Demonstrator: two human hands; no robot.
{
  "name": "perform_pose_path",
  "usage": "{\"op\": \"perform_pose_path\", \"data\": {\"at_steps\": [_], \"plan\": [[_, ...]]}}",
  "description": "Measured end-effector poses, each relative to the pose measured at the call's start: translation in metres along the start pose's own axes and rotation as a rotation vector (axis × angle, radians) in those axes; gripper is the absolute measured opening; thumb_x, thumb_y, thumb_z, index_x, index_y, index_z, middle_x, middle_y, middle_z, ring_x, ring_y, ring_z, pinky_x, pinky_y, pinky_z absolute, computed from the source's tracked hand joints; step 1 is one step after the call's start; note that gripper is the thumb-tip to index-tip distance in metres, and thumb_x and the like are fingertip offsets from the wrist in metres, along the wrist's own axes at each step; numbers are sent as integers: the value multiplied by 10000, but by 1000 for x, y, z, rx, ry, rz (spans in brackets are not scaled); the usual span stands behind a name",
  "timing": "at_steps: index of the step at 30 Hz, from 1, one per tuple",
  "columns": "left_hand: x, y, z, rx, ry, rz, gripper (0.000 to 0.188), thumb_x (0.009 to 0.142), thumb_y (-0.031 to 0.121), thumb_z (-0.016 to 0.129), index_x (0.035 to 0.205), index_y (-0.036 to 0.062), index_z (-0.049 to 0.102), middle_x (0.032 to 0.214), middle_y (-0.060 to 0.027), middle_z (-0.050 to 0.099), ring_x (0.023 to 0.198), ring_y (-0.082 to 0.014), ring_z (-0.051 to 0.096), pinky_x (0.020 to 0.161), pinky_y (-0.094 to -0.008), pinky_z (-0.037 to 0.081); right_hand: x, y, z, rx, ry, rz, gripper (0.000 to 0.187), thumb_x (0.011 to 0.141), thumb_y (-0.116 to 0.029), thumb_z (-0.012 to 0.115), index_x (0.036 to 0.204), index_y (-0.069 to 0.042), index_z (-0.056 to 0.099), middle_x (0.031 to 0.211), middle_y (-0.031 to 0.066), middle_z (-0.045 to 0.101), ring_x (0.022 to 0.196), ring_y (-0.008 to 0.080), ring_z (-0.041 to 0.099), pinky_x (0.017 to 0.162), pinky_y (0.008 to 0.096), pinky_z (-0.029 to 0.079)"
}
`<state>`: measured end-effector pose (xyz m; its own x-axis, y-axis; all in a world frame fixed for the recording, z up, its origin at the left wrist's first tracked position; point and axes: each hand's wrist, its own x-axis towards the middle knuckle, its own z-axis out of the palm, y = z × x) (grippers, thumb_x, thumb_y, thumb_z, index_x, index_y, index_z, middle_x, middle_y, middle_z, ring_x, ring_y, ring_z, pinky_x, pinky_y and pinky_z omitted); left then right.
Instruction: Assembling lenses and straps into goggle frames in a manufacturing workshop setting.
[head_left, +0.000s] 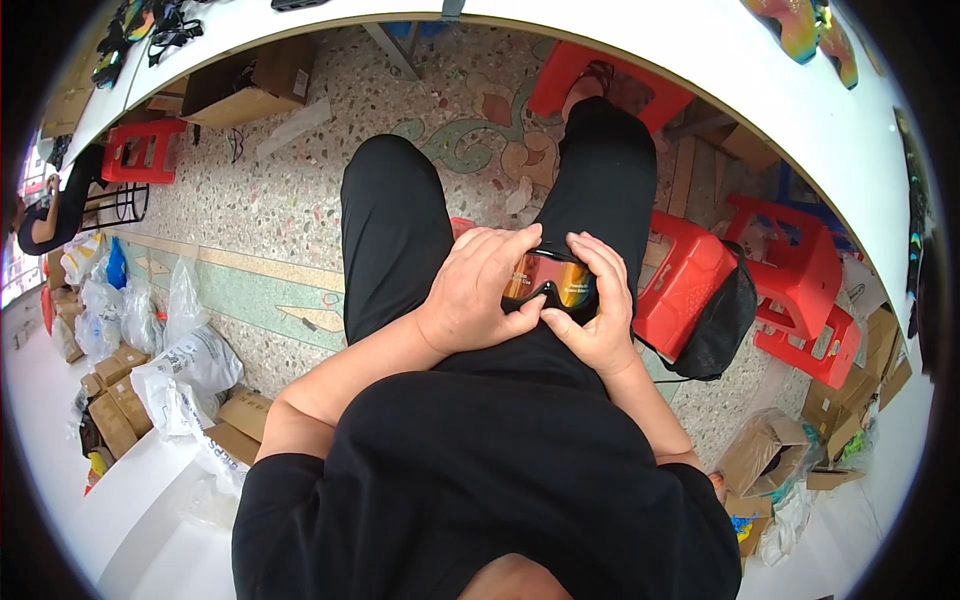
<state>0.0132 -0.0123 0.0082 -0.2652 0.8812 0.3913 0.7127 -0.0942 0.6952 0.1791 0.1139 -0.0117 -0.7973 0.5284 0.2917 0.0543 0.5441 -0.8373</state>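
Above my lap I hold a pair of goggles (552, 278) with a black frame and a mirrored orange-yellow lens that carries pale print. My left hand (475, 288) is closed on the left end of the frame, its fingers along the upper edge and its thumb by the nose notch. On the other end my right hand (603, 318) grips the frame, fingers over the top corner and thumb at the lower edge. The two thumbs nearly meet below the nose notch. The back of the goggles and any strap are hidden.
A white table (590, 25) curves round ahead, with shiny eyewear (800, 30) at its far right. Red stools (680, 285) and a black bag (722, 315) stand at the right. Cartons (122, 410) and plastic bags (185, 375) lie at the left. Another person (45, 220) sits far left.
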Motion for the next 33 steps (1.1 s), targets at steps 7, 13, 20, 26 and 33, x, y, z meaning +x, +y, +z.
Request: {"op": "perform_pose_path", "data": {"at_steps": [7, 13, 20, 26, 33], "plan": [[2, 9, 0, 24, 63, -39, 787, 688, 157, 833, 1353, 8, 439, 1124, -125, 671, 966, -310, 663, 861, -397, 514, -9, -9, -16, -197, 31, -10, 740, 627, -254, 871, 1263, -16, 577, 1160, 180, 571, 1061, 357, 567, 917, 435, 474], [-13, -3, 4, -87, 44, -461, 595, 793, 243, 797, 1252, -16, 522, 994, -167, 705, 902, -303, 703, 790, -367, 549, -13, -14, -28, -63, -215, 218, 684, 748, -341, 823, 1266, 19, 557, 1037, 158, 607, 868, 291, 633, 755, 374, 528], [-3, -18, 17, -471, -61, -585, 475, 904, 163, 665, 1305, -29, 497, 1055, -140, 672, 910, -194, 673, 810, -303, 522, -4, 4, -52, -376, -22, -21, 375, 795, -55, 679, 1164, -5, 630, 993, 151, 688, 910, 301, 684, 804, 379, 558], [18, -13, 15, -841, -33, -492, 393, 978, 104, 543, 1332, -48, 459, 1159, -137, 637, 980, -161, 646, 853, -289, 523, 46, 17, -161, -570, 583, -159, 331, 788, 30, 624, 1116, 10, 654, 1025, 188, 696, 884, 337, 687, 789, 395, 555], [18, -32, 30, -578, -161, -766, 244, 966, 108, 619, 1142, -58, 590, 1006, -114, 693, 860, -129, 677, 744, -258, 540, 108, 105, -346, -808, 1077, 258, 248, 942, -255, 587, 1061, -54, 670, 829, 160, 697, 767, 347, 680, 668, 443, 518]]}}
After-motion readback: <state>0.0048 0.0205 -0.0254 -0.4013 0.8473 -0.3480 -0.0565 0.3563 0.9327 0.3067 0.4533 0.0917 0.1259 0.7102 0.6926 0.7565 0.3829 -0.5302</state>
